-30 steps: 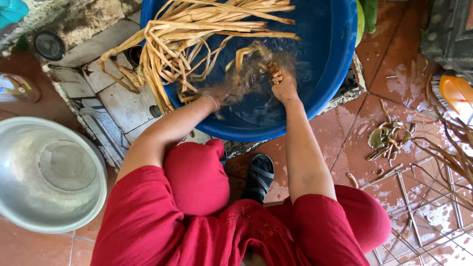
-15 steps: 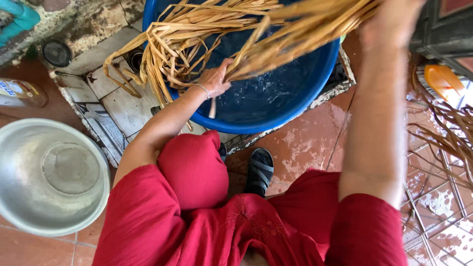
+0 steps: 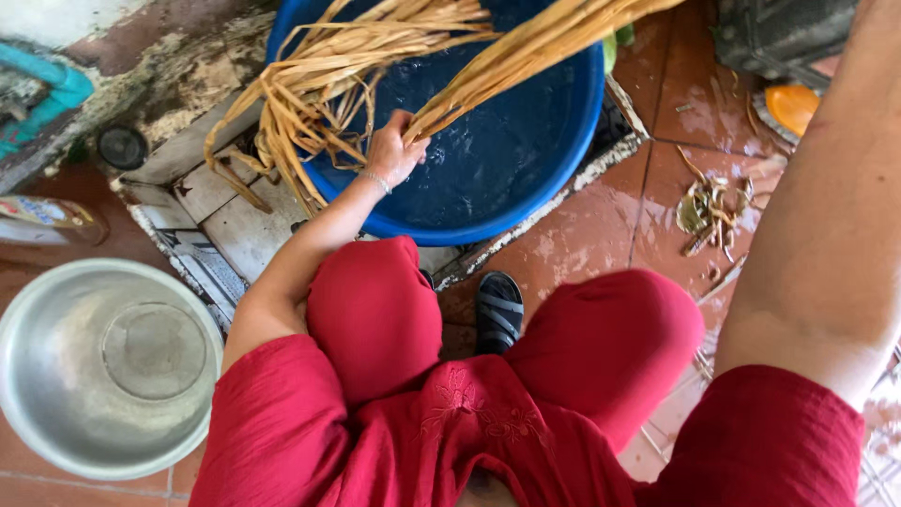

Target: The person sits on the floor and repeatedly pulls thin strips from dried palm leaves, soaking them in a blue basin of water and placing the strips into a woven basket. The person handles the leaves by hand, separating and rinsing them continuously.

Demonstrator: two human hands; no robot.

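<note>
A big blue plastic tub (image 3: 563, 183) with water stands on the floor in front of me. My left hand (image 3: 394, 150) is closed around the lower end of a bundle of long tan plant strips (image 3: 526, 52) that slants up to the top right. My right arm (image 3: 826, 216) is raised along the right edge; its hand is out of the frame. More loose tan strips (image 3: 319, 75) hang over the tub's left rim. I am squatting in red clothes.
A large round metal basin (image 3: 103, 361) sits at lower left. A black sandal (image 3: 497, 310) shows between my knees. Plant scraps (image 3: 709, 211) lie on the wet red tiles at right. An orange object (image 3: 793, 105) lies at upper right. A teal pipe (image 3: 47, 99) is at upper left.
Both hands were down in the tub among the strips. The right arm has since lifted the bundle up and out of frame, while the left hand slid to grip its lower end.
</note>
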